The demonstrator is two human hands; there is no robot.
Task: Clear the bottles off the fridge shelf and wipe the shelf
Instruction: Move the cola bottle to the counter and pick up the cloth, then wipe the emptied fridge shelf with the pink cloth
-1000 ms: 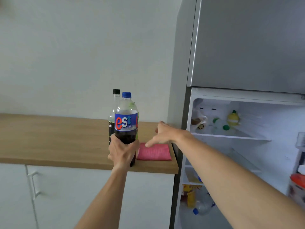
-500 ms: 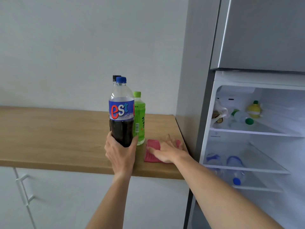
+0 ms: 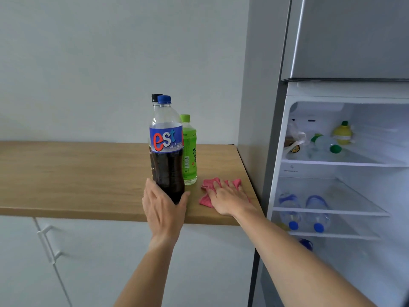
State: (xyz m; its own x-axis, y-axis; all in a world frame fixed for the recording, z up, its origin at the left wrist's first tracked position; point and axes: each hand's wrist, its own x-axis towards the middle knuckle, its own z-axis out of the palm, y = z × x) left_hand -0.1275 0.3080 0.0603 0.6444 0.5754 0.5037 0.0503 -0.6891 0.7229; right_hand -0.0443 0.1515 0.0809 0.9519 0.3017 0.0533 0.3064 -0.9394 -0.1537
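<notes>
L hand (image 3: 163,209) grips cola bottle (image 3: 168,156) base, bottle standing at near edge of worktop (image 3: 77,173), just left of green-tea bottle (image 3: 189,151). R hand (image 3: 228,198) flat on pink cloth (image 3: 204,200), grip released. Clearing looks done; next I'd gather cloth, wipe fridge shelf (image 3: 332,196), right.

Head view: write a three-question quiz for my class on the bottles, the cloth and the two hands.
1. True or false: the green bottle lies on its side on the counter.
2. The right hand rests on: A the pink cloth, B a sponge, C a plate.
3. Fill in: the left hand holds the ___ bottle.
Key: 1 false; 2 A; 3 cola bottle.
</notes>
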